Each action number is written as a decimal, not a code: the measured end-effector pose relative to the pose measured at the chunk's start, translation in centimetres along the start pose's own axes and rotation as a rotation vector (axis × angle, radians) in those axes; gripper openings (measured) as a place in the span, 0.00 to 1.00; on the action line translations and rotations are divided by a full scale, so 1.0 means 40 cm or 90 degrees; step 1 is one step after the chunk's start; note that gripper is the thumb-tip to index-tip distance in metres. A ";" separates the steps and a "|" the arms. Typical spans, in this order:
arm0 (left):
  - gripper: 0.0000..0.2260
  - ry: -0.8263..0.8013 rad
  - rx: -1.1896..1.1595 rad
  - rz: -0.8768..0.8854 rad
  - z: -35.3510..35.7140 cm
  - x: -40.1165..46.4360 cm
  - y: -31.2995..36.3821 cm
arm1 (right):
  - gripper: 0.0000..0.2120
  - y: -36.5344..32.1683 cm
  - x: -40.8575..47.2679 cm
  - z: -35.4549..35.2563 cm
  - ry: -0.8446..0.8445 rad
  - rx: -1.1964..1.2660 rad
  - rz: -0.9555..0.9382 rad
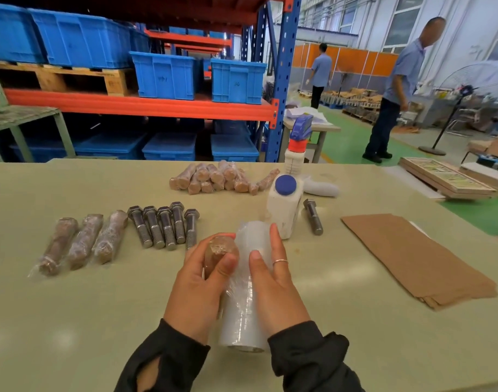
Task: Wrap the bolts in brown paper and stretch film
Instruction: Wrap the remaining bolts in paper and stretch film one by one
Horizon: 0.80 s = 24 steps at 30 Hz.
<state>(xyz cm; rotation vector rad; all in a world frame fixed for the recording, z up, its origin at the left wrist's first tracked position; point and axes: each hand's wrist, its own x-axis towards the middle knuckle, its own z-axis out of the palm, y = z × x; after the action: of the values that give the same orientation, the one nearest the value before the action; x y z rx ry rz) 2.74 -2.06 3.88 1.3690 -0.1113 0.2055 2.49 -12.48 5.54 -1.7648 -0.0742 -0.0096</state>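
Gripping a paper-wrapped bolt point(220, 254) at table centre, the left hand point(198, 290) curls fingers and thumb around it, with film already over its end. Right hand point(273, 281) lies with straight fingers against the stretch film roll point(243, 312), which touches the bolt's right side. Five bare bolts point(164, 226) lie in a row just beyond on the table point(72, 306); three film-covered bolts point(81, 241) lie further left. One bare bolt point(313, 217) rests beside a white bottle point(284, 207). Brown paper sheets point(417, 258) lie to the right; a pile of wrapped bolts point(219, 178) sits at the far edge.
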 end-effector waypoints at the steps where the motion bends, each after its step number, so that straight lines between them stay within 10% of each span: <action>1: 0.24 -0.003 -0.024 -0.004 0.000 -0.001 -0.002 | 0.20 0.005 -0.002 -0.002 -0.003 0.000 0.005; 5: 0.44 0.018 -0.258 -0.107 0.002 0.004 -0.022 | 0.19 0.006 -0.001 0.007 0.017 -0.156 -0.045; 10: 0.42 0.103 -0.372 -0.126 0.001 0.011 -0.019 | 0.19 -0.024 -0.002 0.019 0.046 -0.336 -0.062; 14: 0.21 0.159 -0.355 -0.109 0.008 0.005 -0.023 | 0.19 -0.042 -0.002 0.005 0.027 -0.418 -0.090; 24: 0.14 0.260 0.036 0.052 0.021 0.000 -0.032 | 0.21 -0.027 0.021 -0.011 0.016 -0.453 -0.070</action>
<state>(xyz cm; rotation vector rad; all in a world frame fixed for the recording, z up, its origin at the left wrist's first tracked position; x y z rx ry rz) 3.03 -3.13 2.83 1.3543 0.1823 0.5550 3.29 -12.65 6.74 -2.4684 -0.1647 -0.1551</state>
